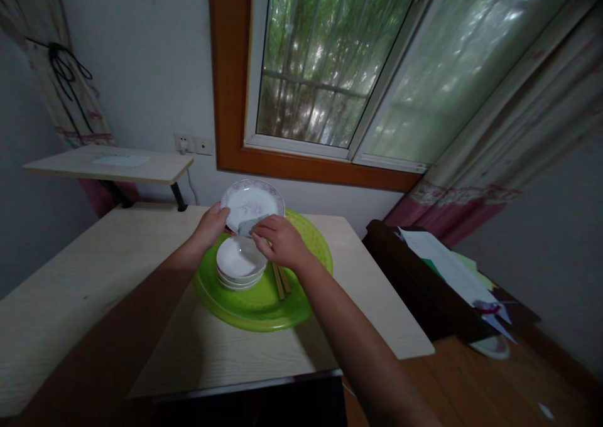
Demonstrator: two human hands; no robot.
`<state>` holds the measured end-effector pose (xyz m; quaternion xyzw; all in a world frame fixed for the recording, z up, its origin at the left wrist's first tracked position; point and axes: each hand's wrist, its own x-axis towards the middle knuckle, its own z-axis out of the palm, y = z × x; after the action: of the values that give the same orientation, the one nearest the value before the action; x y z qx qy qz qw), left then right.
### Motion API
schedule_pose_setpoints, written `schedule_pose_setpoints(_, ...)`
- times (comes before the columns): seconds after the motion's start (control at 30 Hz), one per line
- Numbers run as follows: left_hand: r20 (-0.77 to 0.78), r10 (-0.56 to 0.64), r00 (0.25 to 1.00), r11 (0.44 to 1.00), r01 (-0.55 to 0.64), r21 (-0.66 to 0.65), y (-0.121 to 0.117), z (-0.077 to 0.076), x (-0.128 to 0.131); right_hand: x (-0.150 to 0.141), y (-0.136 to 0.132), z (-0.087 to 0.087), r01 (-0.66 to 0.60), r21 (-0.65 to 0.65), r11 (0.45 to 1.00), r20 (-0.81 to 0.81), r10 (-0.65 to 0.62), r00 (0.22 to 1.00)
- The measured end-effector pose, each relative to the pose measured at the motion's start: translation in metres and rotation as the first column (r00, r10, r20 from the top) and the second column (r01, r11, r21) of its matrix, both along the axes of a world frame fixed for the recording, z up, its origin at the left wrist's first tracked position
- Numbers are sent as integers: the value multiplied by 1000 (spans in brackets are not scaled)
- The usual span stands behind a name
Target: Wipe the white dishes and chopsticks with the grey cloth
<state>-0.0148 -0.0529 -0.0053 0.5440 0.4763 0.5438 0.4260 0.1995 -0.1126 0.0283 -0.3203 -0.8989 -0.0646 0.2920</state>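
Note:
My left hand grips the left edge of a white plate with a patterned rim, tilted up above a green tray. In my right hand is a greyish cloth, its fingers closed on it and pressing it against the lower part of the plate. A stack of several white bowls stands on the tray below the plate. Several wooden chopsticks lie beside the bowls, partly hidden by my right hand and wrist.
The tray rests on a pale wooden table. A small raised shelf with a paper on it stands at the back left. Behind is a window with curtains. Right of the table, papers lie on a dark brown piece of furniture.

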Motion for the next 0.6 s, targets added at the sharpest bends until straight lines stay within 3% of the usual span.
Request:
schedule_pose_setpoints(0.13,-50,85,995,996,-83,37,0,-1,-3,0,3,0,68,-3,998,96,-68,993)
schedule_pose_setpoints(0.37,-153,123,981,990,-110,90,2,-4,-7,7,9,1,316,62,947,44,-319,947)
schedule_pose_setpoints(0.6,-206,175,963,980,-151,131,6,-6,-9,5,9,-2,360,114,926,-13,-361,933)
